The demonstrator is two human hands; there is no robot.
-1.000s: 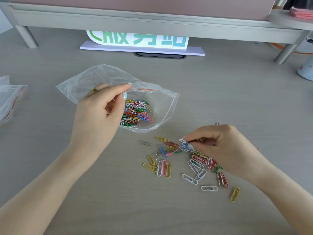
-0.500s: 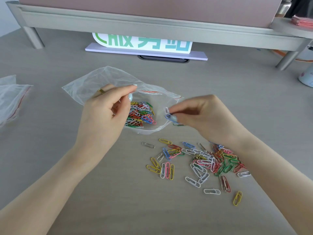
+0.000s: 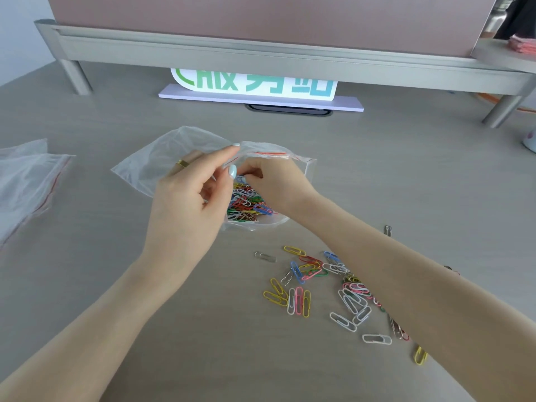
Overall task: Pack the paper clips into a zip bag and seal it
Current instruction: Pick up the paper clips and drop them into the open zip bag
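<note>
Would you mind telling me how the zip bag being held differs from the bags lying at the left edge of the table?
The held zip bag has its mouth pinched open by the left hand; the spare bags lie flat and untouched. The held zip bag contains a heap of coloured paper clips, with the right hand reaching in; the spare bags look empty. Both are clear plastic with a red strip.

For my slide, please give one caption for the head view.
Left hand holds zip bag open; right hand drops in paper clips.

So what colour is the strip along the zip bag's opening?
Red: the seal strip runs along the mouth of the zip bag, seen in the head view.
</note>
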